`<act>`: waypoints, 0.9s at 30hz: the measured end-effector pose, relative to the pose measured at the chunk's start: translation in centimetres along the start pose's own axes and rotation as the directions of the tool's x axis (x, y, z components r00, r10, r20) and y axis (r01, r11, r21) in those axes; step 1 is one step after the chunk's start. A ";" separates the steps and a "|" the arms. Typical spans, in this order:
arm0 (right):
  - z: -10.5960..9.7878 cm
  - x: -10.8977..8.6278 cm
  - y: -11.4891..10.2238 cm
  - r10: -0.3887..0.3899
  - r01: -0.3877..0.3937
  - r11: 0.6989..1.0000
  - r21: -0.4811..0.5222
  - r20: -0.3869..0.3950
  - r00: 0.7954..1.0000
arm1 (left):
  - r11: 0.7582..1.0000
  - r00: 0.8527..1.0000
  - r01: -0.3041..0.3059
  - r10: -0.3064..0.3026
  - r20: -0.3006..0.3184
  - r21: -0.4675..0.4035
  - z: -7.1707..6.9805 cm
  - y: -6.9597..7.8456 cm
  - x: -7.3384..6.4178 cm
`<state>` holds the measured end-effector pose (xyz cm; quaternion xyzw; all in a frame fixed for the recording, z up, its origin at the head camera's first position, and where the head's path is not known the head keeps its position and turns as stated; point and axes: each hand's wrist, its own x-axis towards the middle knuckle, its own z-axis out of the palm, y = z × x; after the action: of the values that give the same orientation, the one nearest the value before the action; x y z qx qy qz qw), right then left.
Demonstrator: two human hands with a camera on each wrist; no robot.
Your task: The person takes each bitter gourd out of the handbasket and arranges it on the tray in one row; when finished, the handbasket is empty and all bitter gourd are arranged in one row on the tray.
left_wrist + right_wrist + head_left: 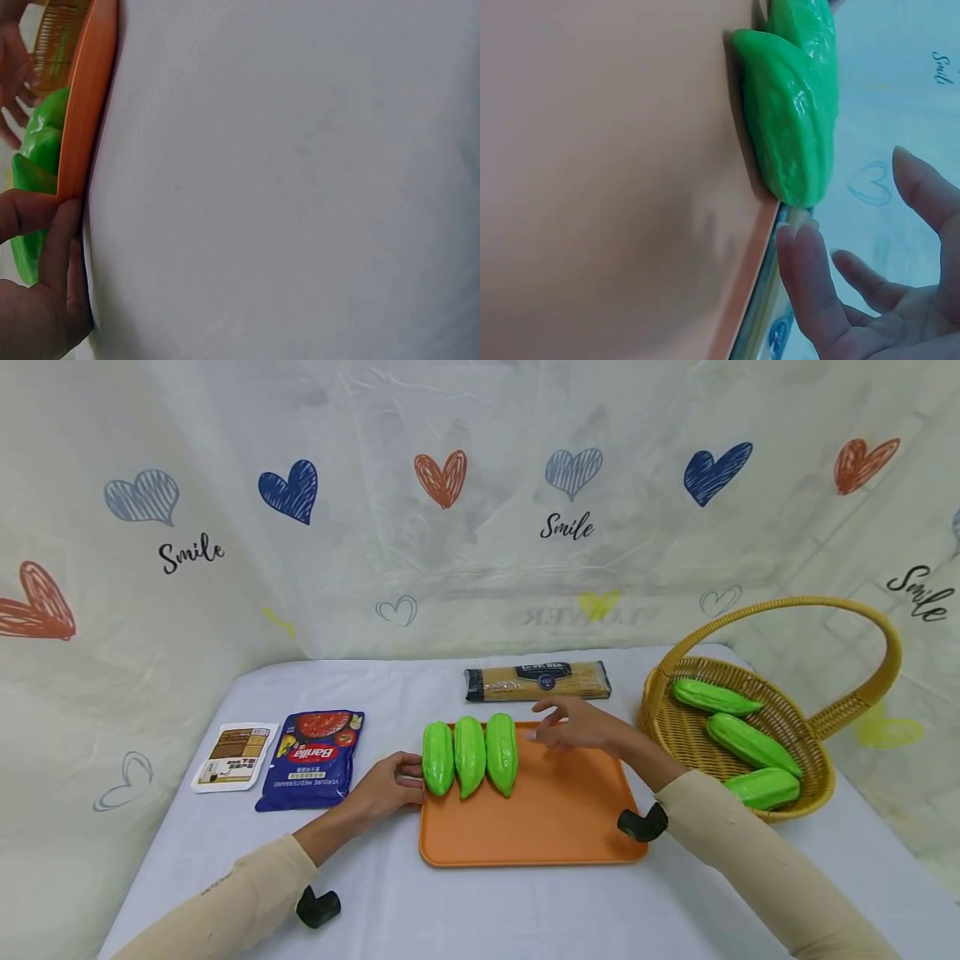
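Three glossy green bitter melons [470, 752] lie side by side at the upper left of an orange tray [532, 835], their pointed ends toward the near side. My left hand [392, 785] is at the tray's left edge beside the leftmost melon. In the left wrist view its thumb and fingers [60, 244] pinch the tray's rim. Over the tray's far side, right of the melons, my right hand [576, 724] hovers with spread, slightly bent fingers and holds nothing. The right wrist view shows its fingertips just short of the nearest melon [791, 124].
A wicker basket [821, 777] with a tall handle stands on the right, with three more green melons [752, 743] inside. Behind the tray lies a pack of spaghetti [540, 683]. To the left are a blue Barilla pouch [311, 764] and a white-and-brown packet [236, 758].
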<state>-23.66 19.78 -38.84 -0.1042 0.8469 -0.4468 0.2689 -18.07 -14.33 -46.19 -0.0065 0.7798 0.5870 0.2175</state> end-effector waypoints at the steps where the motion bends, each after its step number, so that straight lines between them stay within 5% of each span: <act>1: -0.2 -0.3 0.1 0.000 0.000 1.000 -0.001 -0.002 1.000 | 1.000 1.000 -0.001 0.001 0.001 -0.002 0.0 0.0 0.0; 18: -5.4 -6.8 1.4 -0.084 0.087 0.982 -0.169 0.022 0.996 | 1.000 1.000 0.000 0.000 0.000 -0.004 0.0 0.2 -0.1; 27: -8.6 -9.9 3.4 -0.167 0.160 0.936 -0.313 0.005 0.986 | 1.000 1.000 0.012 -0.012 -0.005 0.000 0.0 0.2 -0.1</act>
<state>-19.90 31.90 -34.09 -0.2107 0.8981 -0.3290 0.2017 -18.02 -14.26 -45.93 -0.0127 0.7803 0.5855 0.2192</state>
